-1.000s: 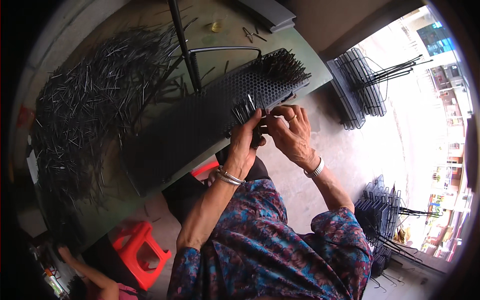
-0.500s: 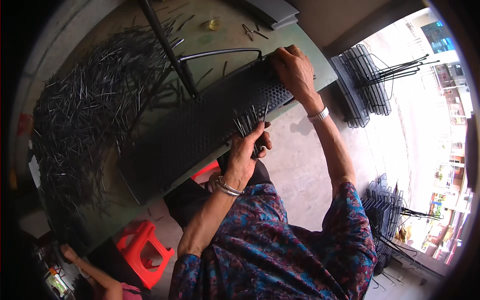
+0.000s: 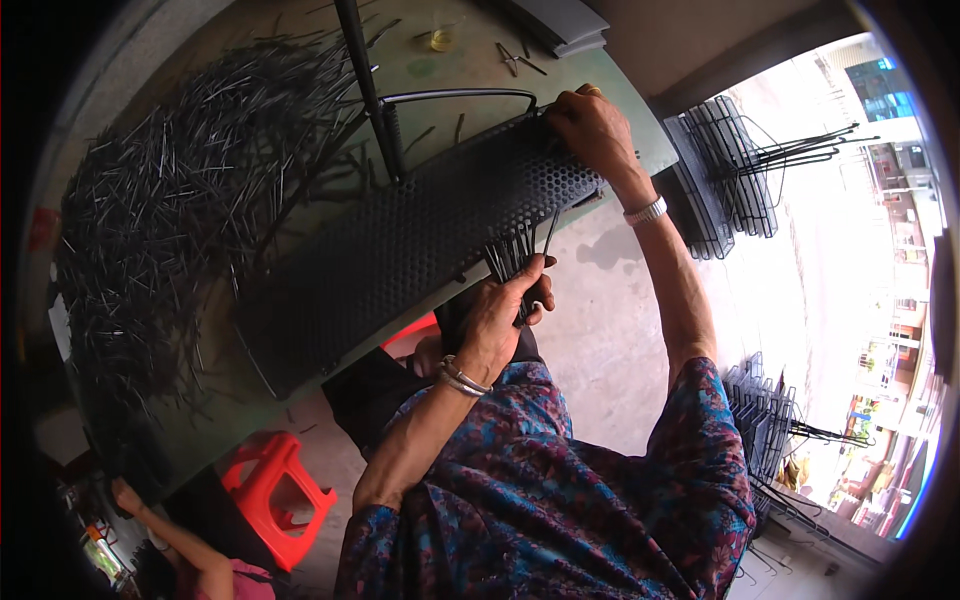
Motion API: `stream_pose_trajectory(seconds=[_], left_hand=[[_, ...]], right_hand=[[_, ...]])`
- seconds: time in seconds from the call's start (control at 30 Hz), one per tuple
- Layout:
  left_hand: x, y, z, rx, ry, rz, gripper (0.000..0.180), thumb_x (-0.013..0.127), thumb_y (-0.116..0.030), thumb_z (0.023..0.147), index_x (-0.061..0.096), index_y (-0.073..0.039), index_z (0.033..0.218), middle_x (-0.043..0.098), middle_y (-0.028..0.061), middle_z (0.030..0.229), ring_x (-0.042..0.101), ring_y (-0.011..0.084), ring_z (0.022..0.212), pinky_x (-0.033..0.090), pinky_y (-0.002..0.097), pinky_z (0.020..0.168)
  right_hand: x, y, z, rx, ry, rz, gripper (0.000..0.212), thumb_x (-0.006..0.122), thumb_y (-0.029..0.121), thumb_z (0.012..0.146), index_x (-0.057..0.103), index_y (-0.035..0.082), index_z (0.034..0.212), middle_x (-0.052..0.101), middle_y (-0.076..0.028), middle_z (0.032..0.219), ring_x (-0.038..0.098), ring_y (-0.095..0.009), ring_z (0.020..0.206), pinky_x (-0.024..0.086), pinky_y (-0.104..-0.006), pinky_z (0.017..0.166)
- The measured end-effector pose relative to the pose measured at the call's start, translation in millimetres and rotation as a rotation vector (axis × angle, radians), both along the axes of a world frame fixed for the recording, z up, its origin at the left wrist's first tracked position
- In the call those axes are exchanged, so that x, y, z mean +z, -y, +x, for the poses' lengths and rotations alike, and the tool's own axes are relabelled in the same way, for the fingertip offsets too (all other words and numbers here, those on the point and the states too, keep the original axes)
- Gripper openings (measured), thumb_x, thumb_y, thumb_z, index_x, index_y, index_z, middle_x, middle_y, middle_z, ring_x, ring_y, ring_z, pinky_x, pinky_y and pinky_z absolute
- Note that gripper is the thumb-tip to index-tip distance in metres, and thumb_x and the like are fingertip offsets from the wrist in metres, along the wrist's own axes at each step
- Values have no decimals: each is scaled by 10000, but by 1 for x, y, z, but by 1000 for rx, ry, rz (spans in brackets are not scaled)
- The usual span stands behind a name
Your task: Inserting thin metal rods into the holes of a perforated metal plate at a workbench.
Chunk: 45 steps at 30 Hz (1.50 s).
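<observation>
Rods point(image 3: 508, 254) our left hand point(image 3: 498, 318) grips fan best held low; we cannot tell if our right hand point(image 3: 598, 130), over the panel point(image 3: 400, 230), grips.

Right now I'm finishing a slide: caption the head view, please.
Left hand grips thin dark rods; right hand at the right end of a perforated dark panel.

Green table point(image 3: 225, 430), spreading ahead and to the left of both hands. Directly on it, a long black mesh panel point(image 3: 420, 210), one end at the right hand point(image 3: 595, 130), the rest slanting past the left hand point(image 3: 500, 315). Farther left, a broad heap of thin black rods point(image 3: 190, 180). Beyond the right hand, grey sheets point(image 3: 570, 30), stacked; ahead-left of it, a small metal tool point(image 3: 508, 60), then a cup point(image 3: 440, 40).
</observation>
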<state>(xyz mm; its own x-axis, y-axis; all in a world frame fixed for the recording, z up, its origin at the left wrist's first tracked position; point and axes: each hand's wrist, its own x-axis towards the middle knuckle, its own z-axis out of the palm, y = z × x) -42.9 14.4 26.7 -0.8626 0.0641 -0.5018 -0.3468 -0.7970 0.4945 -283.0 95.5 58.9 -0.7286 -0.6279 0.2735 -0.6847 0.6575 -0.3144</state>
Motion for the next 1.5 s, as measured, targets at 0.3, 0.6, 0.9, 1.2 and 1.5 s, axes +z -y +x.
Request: stream_pose_trajectory(seconds=[0.3, 0.6, 0.9, 1.2, 1.5], left_hand=[[-3, 1, 5, 27, 22, -14, 258, 623, -272, 927, 631, -27, 1005, 590, 11, 708, 573, 111, 653, 354, 214, 502], [-5, 2, 1, 90, -41, -19, 262, 635, -271, 915, 630, -21, 994, 585, 21, 688, 560, 105, 630, 342, 220, 485], [-5, 2, -10, 137, -53, -54, 284, 648, -280, 906, 630, -20, 1019, 608, 35, 709, 557, 113, 605, 345, 223, 482], [-12, -2, -11, 204, 11, -15, 322, 657, -282, 903, 622, -27, 1097, 635, 53, 753, 534, 92, 593, 364, 226, 494], [-11, -1, -7, 139, -13, 10, 253, 646, -275, 915, 616, -45, 1015, 591, 33, 718, 425, 55, 549, 322, 215, 493]], right_hand=[[11, 6, 20, -79, -136, -124, 139, 603, 192, 854, 657, 98, 940, 603, -119, 932, 603, -312, 838, 474, -393, 711], [7, -5, 48, -106, -223, 25, 206, 591, 196, 881, 658, 143, 1068, 600, -115, 921, 578, -294, 895, 432, -383, 780], [31, -23, 97, 28, 644, -196, 155, 630, 98, 878, 653, -13, 983, 659, -44, 807, 604, -96, 720, 487, -251, 652], [20, -10, 64, -115, -43, -458, 117, 607, 92, 883, 581, 15, 968, 654, -146, 799, 644, -247, 694, 495, -333, 632], [-17, 1, 41, -162, -236, -275, 144, 583, 198, 909, 628, 71, 960, 612, -144, 831, 620, -306, 759, 480, -391, 668]])
